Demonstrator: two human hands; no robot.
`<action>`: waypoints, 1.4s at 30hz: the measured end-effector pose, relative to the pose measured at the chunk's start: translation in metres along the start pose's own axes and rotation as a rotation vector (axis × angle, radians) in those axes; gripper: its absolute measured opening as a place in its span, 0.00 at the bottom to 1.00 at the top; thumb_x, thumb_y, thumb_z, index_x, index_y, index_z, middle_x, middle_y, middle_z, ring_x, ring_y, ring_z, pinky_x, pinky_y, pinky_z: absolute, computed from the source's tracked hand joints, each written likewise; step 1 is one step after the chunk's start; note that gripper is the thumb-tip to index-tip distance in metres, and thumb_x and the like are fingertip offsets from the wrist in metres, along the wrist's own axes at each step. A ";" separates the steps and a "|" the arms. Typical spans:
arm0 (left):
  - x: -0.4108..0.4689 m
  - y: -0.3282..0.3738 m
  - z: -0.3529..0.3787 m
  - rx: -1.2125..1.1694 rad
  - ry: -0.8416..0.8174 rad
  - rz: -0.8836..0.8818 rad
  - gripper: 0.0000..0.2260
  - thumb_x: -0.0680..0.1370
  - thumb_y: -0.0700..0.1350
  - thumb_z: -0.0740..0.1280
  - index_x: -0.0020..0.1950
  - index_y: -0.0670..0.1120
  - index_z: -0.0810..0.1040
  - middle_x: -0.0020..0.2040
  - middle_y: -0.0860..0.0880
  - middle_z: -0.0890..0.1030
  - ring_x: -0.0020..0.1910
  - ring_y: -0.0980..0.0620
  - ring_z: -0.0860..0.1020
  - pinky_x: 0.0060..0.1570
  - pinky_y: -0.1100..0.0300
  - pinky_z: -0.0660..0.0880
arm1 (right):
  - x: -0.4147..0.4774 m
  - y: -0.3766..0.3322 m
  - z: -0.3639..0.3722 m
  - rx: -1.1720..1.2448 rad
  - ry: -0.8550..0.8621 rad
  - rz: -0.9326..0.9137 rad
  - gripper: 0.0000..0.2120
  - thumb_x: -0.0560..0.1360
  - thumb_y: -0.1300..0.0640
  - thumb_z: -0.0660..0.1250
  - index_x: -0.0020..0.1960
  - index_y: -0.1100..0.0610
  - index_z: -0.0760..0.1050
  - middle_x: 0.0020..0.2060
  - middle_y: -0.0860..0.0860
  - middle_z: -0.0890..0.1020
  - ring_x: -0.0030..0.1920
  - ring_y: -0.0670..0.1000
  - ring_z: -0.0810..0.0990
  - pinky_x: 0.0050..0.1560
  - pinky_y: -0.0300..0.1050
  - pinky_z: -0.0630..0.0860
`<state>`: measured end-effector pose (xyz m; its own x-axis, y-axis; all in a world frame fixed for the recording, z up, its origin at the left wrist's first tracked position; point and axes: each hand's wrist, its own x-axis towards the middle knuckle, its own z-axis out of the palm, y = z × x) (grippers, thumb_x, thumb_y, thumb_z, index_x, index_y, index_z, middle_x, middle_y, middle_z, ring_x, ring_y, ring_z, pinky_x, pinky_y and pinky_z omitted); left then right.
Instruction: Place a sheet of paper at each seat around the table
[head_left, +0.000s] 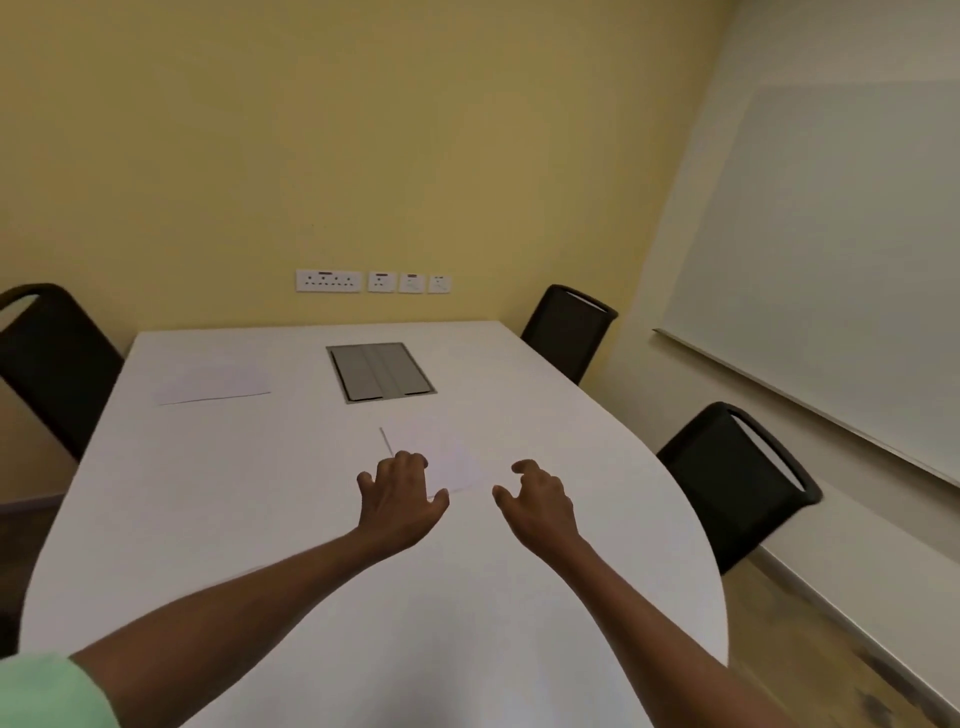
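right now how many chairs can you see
3: one chair at the table's far left, one at its far right, one at its near right. Others may sit out of frame.

Both arms are reaching forward, the left hand (402, 493) spreading palm-down, the right hand (537, 499) hovering with fingers curled loosely.

Left chair (49, 364) cut off by frame edge; sheet (441, 457) partly hidden under left hand (400, 499), edges washed out.
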<state>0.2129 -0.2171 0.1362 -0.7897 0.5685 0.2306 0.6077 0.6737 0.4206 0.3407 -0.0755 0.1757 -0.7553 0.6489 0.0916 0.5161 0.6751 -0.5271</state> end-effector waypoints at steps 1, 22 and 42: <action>0.008 -0.002 0.004 0.012 -0.014 -0.023 0.22 0.75 0.58 0.59 0.65 0.48 0.67 0.63 0.49 0.71 0.65 0.45 0.68 0.59 0.46 0.62 | 0.013 0.001 0.004 0.007 -0.010 -0.005 0.24 0.76 0.44 0.63 0.68 0.54 0.68 0.60 0.54 0.79 0.66 0.56 0.73 0.62 0.54 0.71; 0.190 -0.079 0.181 0.123 -0.102 -0.491 0.16 0.77 0.56 0.58 0.59 0.50 0.73 0.55 0.52 0.79 0.64 0.46 0.69 0.56 0.49 0.62 | 0.311 0.083 0.174 0.038 -0.377 -0.076 0.21 0.75 0.48 0.64 0.65 0.55 0.72 0.55 0.52 0.81 0.60 0.56 0.77 0.57 0.48 0.74; 0.304 -0.144 0.324 0.264 -0.217 -0.449 0.31 0.74 0.64 0.61 0.74 0.53 0.61 0.73 0.52 0.65 0.70 0.42 0.62 0.65 0.45 0.59 | 0.462 0.138 0.288 0.034 -0.279 0.226 0.13 0.74 0.58 0.67 0.56 0.64 0.77 0.54 0.57 0.82 0.55 0.60 0.80 0.53 0.48 0.76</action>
<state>-0.0873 0.0120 -0.1381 -0.9573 0.2641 -0.1177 0.2384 0.9514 0.1951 -0.0530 0.2162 -0.0979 -0.7075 0.6563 -0.2622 0.6723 0.5105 -0.5360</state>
